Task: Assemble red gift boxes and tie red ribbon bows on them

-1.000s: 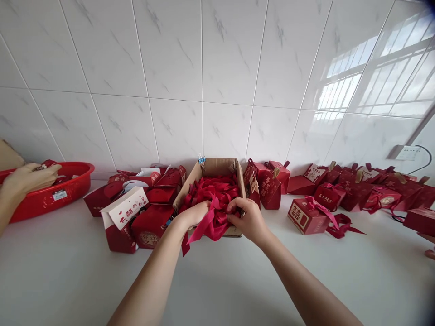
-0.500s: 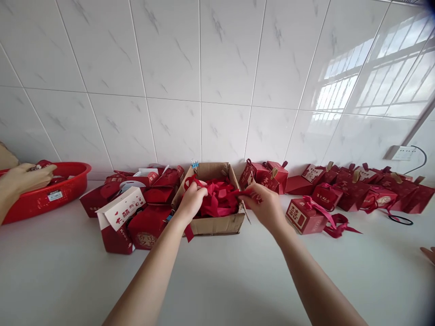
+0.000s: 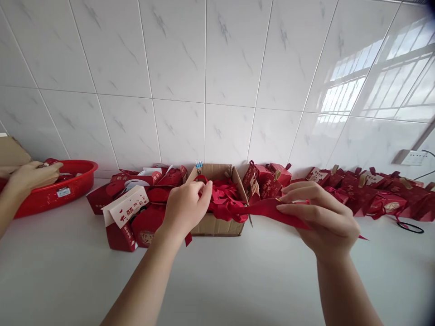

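Observation:
My right hand (image 3: 322,217) pinches a red ribbon (image 3: 268,209) between thumb and fingers. The ribbon runs taut-looking from the cardboard box (image 3: 217,226), where more red ribbon (image 3: 226,192) lies in a tangled heap. At the box's left side, my left hand (image 3: 188,206) is closed with its fingertips mostly hidden; a loop of ribbon shows just beyond them. Left of that hand stand several red gift boxes (image 3: 149,226), one with a white printed flap (image 3: 125,206). My right hand covers the tied gift box behind it.
Another person's hand (image 3: 37,176) reaches into a red plastic basket (image 3: 64,192) at the left. Red gift boxes (image 3: 263,179) stand right of the cardboard box, with several more (image 3: 384,203) along the tiled wall (image 3: 231,131). A black loop (image 3: 410,227) lies near them.
My right hand has moved right and nearer, drawing the ribbon out over the box's edge. My left hand shifted slightly nearer. The view has turned a little left.

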### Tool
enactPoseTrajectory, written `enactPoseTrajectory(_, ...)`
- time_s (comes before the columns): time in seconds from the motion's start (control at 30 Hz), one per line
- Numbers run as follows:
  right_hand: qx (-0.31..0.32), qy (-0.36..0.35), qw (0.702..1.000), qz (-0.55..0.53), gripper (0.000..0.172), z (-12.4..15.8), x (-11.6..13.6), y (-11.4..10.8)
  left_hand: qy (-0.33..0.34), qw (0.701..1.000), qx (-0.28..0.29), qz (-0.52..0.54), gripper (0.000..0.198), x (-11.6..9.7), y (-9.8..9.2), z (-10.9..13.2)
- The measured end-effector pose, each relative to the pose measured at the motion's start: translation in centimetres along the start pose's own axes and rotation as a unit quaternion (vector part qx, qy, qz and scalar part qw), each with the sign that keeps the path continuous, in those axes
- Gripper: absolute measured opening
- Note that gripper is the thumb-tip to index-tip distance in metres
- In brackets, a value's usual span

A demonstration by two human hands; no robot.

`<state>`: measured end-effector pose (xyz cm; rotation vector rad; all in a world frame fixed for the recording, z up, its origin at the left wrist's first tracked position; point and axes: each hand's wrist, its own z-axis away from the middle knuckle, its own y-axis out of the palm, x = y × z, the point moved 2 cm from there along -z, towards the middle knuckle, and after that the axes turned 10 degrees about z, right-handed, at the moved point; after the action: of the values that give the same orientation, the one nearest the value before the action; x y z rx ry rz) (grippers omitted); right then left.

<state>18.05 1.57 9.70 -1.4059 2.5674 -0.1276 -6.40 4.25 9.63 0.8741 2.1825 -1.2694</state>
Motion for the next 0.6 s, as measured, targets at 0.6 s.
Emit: enactPoseTrajectory(0.6,-0.096,0.230,0.962,-0.114,0.022,0.9,-1.2,-0.8,-0.008,0.994,-0.066,-0.085,0.033,2.2,1.7,-1.4)
